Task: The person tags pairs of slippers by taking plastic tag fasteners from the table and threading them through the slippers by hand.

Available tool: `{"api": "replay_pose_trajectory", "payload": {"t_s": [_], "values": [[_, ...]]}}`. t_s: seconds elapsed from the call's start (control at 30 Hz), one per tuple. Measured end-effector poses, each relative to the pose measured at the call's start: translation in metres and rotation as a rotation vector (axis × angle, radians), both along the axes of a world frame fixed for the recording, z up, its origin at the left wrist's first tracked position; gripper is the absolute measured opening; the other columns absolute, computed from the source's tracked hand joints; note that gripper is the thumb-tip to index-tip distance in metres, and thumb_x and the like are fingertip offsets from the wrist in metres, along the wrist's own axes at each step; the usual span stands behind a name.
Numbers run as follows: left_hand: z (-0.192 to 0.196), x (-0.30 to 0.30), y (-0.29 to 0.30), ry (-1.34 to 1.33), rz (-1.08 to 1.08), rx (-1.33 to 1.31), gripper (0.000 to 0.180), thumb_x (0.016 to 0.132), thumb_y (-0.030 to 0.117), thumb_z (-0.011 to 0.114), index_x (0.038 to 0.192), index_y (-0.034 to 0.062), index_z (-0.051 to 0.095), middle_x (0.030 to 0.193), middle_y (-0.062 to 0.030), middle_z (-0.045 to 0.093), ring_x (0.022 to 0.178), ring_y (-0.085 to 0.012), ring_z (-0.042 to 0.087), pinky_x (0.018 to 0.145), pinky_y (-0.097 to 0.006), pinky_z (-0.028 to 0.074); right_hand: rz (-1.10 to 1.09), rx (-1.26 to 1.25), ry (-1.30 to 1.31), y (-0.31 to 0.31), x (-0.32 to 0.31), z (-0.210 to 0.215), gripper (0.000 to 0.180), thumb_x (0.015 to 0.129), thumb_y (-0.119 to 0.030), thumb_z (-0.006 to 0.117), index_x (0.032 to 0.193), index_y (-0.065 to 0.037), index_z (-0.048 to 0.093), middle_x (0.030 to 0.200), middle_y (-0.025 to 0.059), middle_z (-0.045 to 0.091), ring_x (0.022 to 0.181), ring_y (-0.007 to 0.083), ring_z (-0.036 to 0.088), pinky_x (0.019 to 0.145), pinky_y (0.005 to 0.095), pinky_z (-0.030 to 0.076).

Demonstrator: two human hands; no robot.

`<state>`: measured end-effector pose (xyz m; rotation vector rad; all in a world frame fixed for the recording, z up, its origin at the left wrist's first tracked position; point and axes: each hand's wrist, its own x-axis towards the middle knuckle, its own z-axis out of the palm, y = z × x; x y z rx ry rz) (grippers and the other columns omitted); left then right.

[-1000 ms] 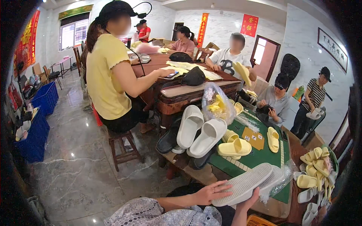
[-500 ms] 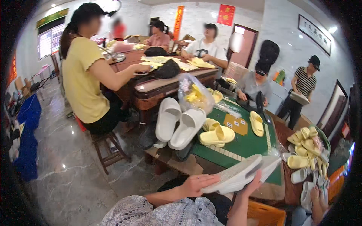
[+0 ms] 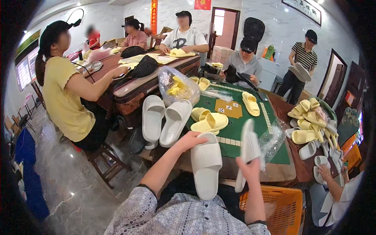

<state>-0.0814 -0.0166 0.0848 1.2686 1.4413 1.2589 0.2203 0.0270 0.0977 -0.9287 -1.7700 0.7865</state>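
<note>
While my left hand [image 3: 191, 142] is closed on the toe end of one white slipper [image 3: 206, 172], its heel pointing down towards my lap, my right hand [image 3: 250, 169] grips a second white slipper [image 3: 248, 147], turned nearly edge-on and blurred at its tip. Both are raised between me and the green-topped desk [image 3: 231, 152], a gap between them. Beyond them on the desk lie overlapping yellow slippers [image 3: 214, 122], a lone yellow slipper [image 3: 250, 103] and, to the left, a pair of white slippers [image 3: 153, 119] beside a clear bag [image 3: 163, 76] holding yellow pieces. An orange basket [image 3: 290, 192] sits below, near my right forearm
</note>
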Motion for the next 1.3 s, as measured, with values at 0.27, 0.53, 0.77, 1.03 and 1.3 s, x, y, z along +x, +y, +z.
{"api": "replay_pose_trajectory", "payload": {"t_s": [0.27, 0.53, 0.77, 1.03, 1.3], "values": [[-0.08, 0.002, 0.107, 0.406, 0.139, 0.02, 0.047, 0.075, 0.041, 0.074, 0.098, 0.0008, 0.069, 0.093, -0.0157, 0.07, 0.088, -0.0285, 0.067, 0.082, -0.037, 0.051, 0.035, 0.097, -0.589, 0.006, -0.027, -0.046, 0.046, 0.088, -0.047, 0.056, 0.077, -0.003, 0.062, 0.084, 0.0187, 0.062, 0.079, 0.0388, 0.059, 0.07, 0.0487, 0.047], [-0.052, 0.035, 0.054, 0.556, 0.55, 0.342, 0.041, 0.079, 0.037, 0.07, 0.103, 0.0034, 0.066, 0.096, -0.014, 0.068, 0.091, -0.03, 0.065, 0.082, -0.037, 0.051, 0.062, 0.121, -0.649, 0.014, -0.04, -0.061, 0.051, 0.072, -0.052, 0.07, 0.077, -0.002, 0.064, 0.077, 0.0178, 0.064, 0.077, 0.0343, 0.061, 0.076, 0.0455, 0.048], [-0.093, 0.054, 0.028, 0.73, 0.192, 0.457, 0.06, 0.079, 0.047, 0.069, 0.126, 0.0112, 0.056, 0.131, -0.0176, 0.051, 0.124, -0.0356, 0.044, 0.104, -0.046, 0.035, 0.048, 0.129, -0.621, 0.031, -0.046, -0.065, 0.046, 0.069, -0.046, 0.072, 0.068, -0.001, 0.061, 0.068, 0.0159, 0.062, 0.069, 0.0344, 0.06, 0.065, 0.0432, 0.047], [-0.113, 0.052, 0.03, 0.694, 0.207, 0.541, 0.054, 0.087, 0.039, 0.062, 0.133, 0.0131, 0.051, 0.136, -0.0174, 0.046, 0.127, -0.0343, 0.041, 0.107, -0.044, 0.031, -0.157, 0.023, -0.488, 0.022, -0.061, -0.048, 0.05, 0.066, -0.044, 0.077, 0.083, 0.001, 0.063, 0.073, 0.0141, 0.062, 0.07, 0.0322, 0.061, 0.067, 0.0405, 0.048], [-0.113, 0.054, 0.025, 0.691, 0.237, 0.511, 0.048, 0.089, 0.036, 0.059, 0.131, 0.0143, 0.053, 0.135, -0.0161, 0.048, 0.127, -0.0349, 0.042, 0.107, -0.044, 0.032, -0.099, 0.024, -0.512, 0.026, -0.059, -0.051, 0.061, 0.067, -0.045, 0.075, 0.101, 0.004, 0.064, 0.091, 0.0208, 0.066, 0.088, 0.037, 0.062, 0.079, 0.0423, 0.048]]}}
